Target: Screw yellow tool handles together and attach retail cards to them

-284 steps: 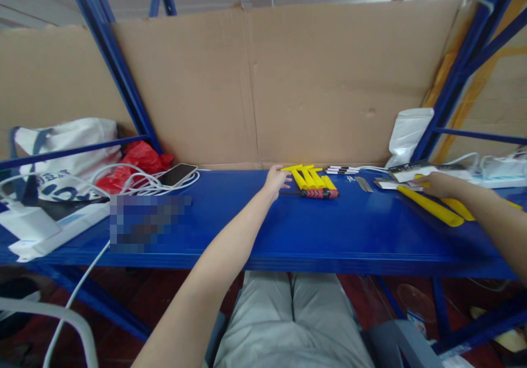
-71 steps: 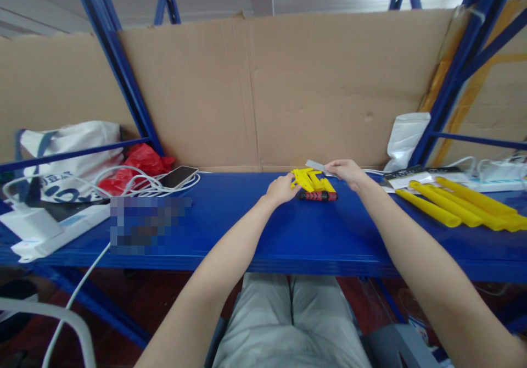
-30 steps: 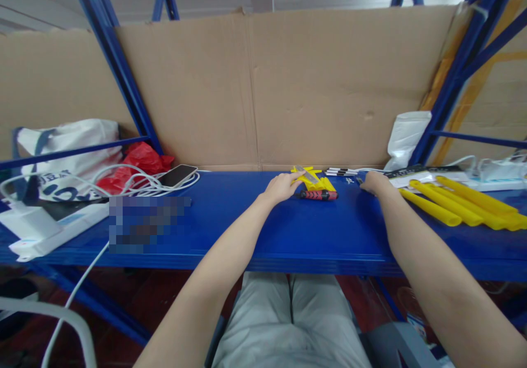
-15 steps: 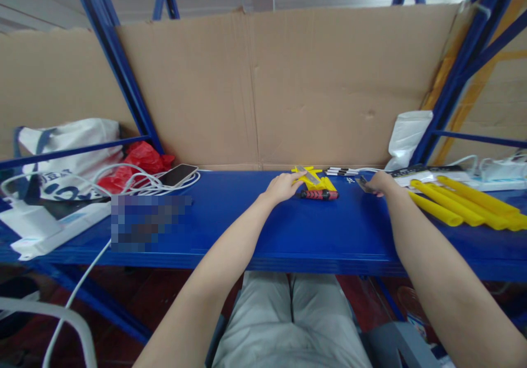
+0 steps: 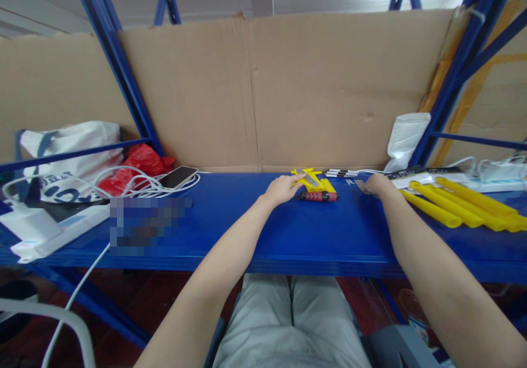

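Observation:
My left hand (image 5: 284,188) reaches over the blue tabletop (image 5: 239,219), its fingers at the left edge of a small pile of yellow pieces (image 5: 316,184). Whether it grips one of them is too small to tell. Just in front of the pile lies a red and black handle (image 5: 319,196). Further right, my right hand (image 5: 377,184) is closed on a small flat grey piece (image 5: 361,185), which sticks out to the left of the fingers. Small white bits (image 5: 349,181) lie beside that piece.
Yellow tubes (image 5: 465,206) lie at the right, near a white pouch (image 5: 407,140). Black-and-white sticks (image 5: 341,173) lie at the back. To the left are a phone (image 5: 179,177), white cables, a red bag (image 5: 144,160), a cloth bag (image 5: 78,151) and a power strip (image 5: 61,236).
My right hand has shifted slightly left, and the grey piece in it has turned a little. My left hand stays almost where it was. The camera view has shifted slightly.

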Motion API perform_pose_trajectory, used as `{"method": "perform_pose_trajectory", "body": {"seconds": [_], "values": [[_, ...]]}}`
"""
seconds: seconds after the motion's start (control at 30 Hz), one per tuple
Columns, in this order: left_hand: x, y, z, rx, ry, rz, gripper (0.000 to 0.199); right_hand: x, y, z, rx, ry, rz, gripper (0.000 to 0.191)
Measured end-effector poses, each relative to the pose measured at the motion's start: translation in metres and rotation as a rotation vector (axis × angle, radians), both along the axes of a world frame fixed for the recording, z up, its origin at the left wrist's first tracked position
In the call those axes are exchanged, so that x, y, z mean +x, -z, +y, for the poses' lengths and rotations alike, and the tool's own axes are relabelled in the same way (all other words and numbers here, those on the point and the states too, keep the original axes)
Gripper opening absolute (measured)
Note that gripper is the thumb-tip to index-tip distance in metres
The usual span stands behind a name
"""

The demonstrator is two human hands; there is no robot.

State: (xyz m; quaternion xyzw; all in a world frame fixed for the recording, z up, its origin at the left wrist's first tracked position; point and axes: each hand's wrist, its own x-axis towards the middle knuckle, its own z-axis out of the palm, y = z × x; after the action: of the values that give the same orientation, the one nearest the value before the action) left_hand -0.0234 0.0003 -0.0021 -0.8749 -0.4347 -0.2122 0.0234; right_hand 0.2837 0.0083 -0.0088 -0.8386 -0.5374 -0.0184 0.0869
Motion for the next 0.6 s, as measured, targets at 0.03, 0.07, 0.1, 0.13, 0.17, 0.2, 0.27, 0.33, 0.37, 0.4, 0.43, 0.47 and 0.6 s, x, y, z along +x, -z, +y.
{"method": "perform_pose_trajectory", "body": {"seconds": [0.03, 0.07, 0.1, 0.13, 0.17, 0.2, 0.27, 0.33, 0.37, 0.4, 0.43, 0.47, 0.6], "values": [[0.000, 0.000, 0.000, 0.000, -0.005, 0.001, 0.043, -0.002, -0.003, -0.001, 0.030, -0.004, 0.003, 0.030], [0.000, 0.000, 0.000, 0.000, -0.009, 0.002, 0.043, -0.006, -0.006, -0.003, 0.066, -0.009, 0.006, 0.030], [-0.001, -0.001, 0.000, -0.002, -0.013, 0.000, 0.043, -0.011, -0.010, -0.004, 0.104, -0.016, 0.011, 0.030], [-0.001, -0.001, 0.000, -0.003, -0.015, -0.003, 0.043, -0.016, -0.013, -0.006, 0.142, -0.035, 0.019, 0.029], [-0.001, -0.001, 0.000, -0.005, -0.017, -0.008, 0.043, -0.023, -0.017, -0.007, 0.180, -0.067, 0.028, 0.028], [-0.001, -0.001, 0.001, -0.006, -0.017, -0.012, 0.043, -0.031, -0.020, -0.009, 0.215, -0.110, 0.042, 0.027], [-0.001, 0.000, 0.001, -0.003, -0.014, -0.015, 0.043, -0.048, -0.025, -0.010, 0.290, -0.240, 0.093, 0.024], [0.000, 0.001, 0.001, 0.009, -0.004, -0.009, 0.042, -0.066, -0.027, -0.010, 0.339, -0.364, 0.188, 0.023], [0.001, 0.001, 0.001, 0.017, 0.002, -0.002, 0.042, -0.074, -0.027, -0.010, 0.345, -0.416, 0.251, 0.024], [0.001, 0.001, 0.000, 0.027, 0.008, 0.007, 0.043, -0.082, -0.027, -0.010, 0.353, -0.475, 0.323, 0.025], [0.002, 0.001, -0.001, 0.038, 0.011, 0.019, 0.043, -0.090, -0.026, -0.010, 0.346, -0.528, 0.399, 0.026], [0.003, 0.001, -0.002, 0.050, 0.009, 0.035, 0.044, -0.096, -0.025, -0.011, 0.334, -0.576, 0.476, 0.027], [0.005, -0.002, -0.009, 0.100, -0.021, 0.113, 0.046, -0.113, -0.022, -0.015, 0.241, -0.706, 0.744, 0.030]]}}
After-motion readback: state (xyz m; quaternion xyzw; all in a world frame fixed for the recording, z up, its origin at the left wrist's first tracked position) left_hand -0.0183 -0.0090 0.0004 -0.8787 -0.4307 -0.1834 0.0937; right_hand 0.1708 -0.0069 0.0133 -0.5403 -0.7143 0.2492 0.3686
